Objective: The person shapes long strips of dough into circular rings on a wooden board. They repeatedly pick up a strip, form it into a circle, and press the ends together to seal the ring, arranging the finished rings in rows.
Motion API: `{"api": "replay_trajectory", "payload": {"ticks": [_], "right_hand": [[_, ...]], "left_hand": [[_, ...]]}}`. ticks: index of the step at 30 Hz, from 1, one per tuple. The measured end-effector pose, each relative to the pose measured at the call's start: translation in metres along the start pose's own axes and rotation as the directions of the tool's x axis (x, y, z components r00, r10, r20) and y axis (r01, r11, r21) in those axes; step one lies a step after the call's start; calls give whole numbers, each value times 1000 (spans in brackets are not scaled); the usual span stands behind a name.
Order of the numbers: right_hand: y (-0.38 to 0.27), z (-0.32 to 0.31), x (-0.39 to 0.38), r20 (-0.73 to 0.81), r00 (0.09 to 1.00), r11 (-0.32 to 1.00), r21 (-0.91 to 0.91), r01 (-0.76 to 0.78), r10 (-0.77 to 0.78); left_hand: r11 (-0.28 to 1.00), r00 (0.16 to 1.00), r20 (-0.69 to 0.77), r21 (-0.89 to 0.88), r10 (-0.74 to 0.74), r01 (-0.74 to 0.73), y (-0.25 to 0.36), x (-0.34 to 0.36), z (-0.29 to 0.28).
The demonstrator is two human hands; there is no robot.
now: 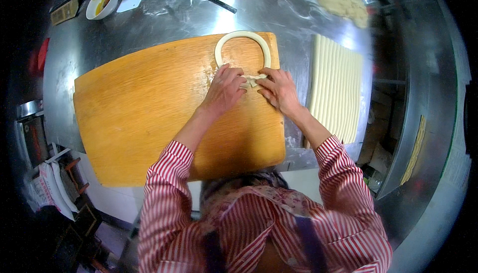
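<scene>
Pinches the near ends of a dough ring [242, 34] with left hand [222, 91] and right hand [282, 91], apparently to hold the loop closed near the wooden board's [149, 113] far right corner. Has dough strips [336, 88] alongside on the counter [294, 54], likely within easy reach.

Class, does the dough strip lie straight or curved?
Curved: the dough strip arches from the left hand round to the right hand.
</scene>
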State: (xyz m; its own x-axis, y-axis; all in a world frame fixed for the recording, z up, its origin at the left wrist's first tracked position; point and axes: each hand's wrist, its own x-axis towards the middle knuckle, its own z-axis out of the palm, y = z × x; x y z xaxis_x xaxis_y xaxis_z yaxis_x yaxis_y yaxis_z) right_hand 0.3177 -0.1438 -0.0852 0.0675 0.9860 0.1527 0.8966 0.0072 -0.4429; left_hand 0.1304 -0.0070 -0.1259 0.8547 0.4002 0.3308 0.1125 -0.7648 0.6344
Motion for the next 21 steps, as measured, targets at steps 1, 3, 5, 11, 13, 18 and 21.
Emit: {"api": "replay_trajectory", "payload": {"ticks": [1, 3, 5, 11, 13, 18, 21], "right_hand": [[0, 0, 3, -13, 1000, 1000, 1, 5, -5], [1, 4, 9, -23, 1000, 1000, -22, 7, -7], [4, 11, 14, -51, 999, 1000, -11, -15, 14], [3, 26, 17, -125, 988, 995, 54, -89, 95], [0, 26, 19, -134, 986, 994, 50, -93, 99], [-3, 30, 17, -146, 985, 995, 58, -86, 93], [-7, 30, 15, -152, 987, 998, 31, -54, 58]], "left_hand": [[1000, 1000, -4, 3, -1, 1, -1, 2, 1], [1000, 1000, -10, 10, -4, 4, -3, 5, 5], [1000, 1000, -10, -1, -20, 20, -5, 7, 6], [992, 991, -77, -70, -106, 100, -5, 7, 15], [991, 989, -92, -72, -118, 112, -4, 8, 18], [990, 986, -100, -65, -130, 124, 0, 9, 21], [988, 982, -128, -90, -138, 127, 1, 8, 25]]}}
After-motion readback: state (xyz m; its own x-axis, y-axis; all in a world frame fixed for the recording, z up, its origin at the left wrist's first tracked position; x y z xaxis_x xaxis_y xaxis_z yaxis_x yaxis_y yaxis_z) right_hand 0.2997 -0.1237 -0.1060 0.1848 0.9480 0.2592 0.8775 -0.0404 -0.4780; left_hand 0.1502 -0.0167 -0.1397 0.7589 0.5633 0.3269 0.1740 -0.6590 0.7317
